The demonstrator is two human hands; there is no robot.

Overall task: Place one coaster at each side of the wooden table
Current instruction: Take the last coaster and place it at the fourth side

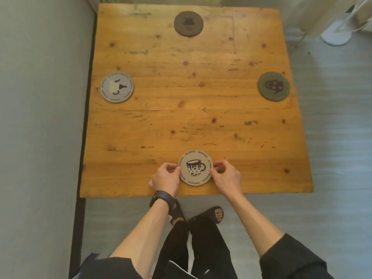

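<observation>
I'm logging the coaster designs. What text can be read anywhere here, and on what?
"Aesthetics", repeated around the rim of the mug coaster, held between left hand and right hand.
Grey coaster: rim lettering too blurred to read.
Brown coaster and green coaster: no readable text.

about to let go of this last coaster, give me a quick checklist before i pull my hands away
1. Near coaster flat on the table, not hanging over the edge: ok.
2. Left hand and right hand both at its rim: ok, whether pinching or only touching: cannot tell.
3. Far coaster in place: ok.
4. Left-side coaster in place: ok.
5. Right-side coaster fully on the table, close to the edge: ok.
6. Mug picture upright toward you: ok.
</observation>
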